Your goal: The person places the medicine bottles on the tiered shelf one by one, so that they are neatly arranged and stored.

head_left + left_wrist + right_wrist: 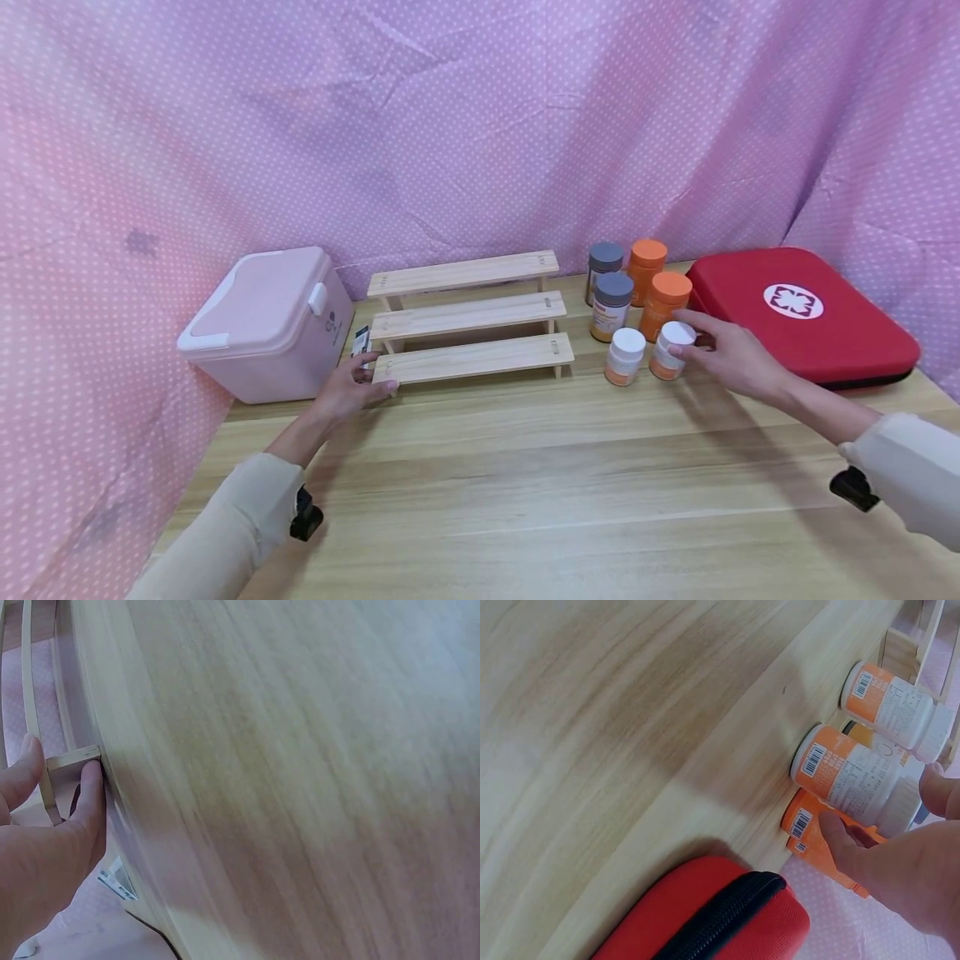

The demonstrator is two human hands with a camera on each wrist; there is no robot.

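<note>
At the left front corner of a three-step wooden display rack [480,357], my left hand [352,387] pinches the lowest step. In the left wrist view, the thumb lies on the board's edge and a finger presses the leg [75,756]. My right hand [731,354] curls round the white cap of a small pill bottle [666,364] with an orange-and-white label, upright on the table. Beside it stands a matching white-capped bottle [624,358]. Behind are two grey-lidded bottles [609,317] and two orange bottles [660,317].
A pink lidded box [262,325] stands left of the rack. A red first-aid case [810,325] lies at the right. A small printed item [362,342] sits between box and rack. A pink dotted cloth [465,125] hangs behind the wooden table [480,500].
</note>
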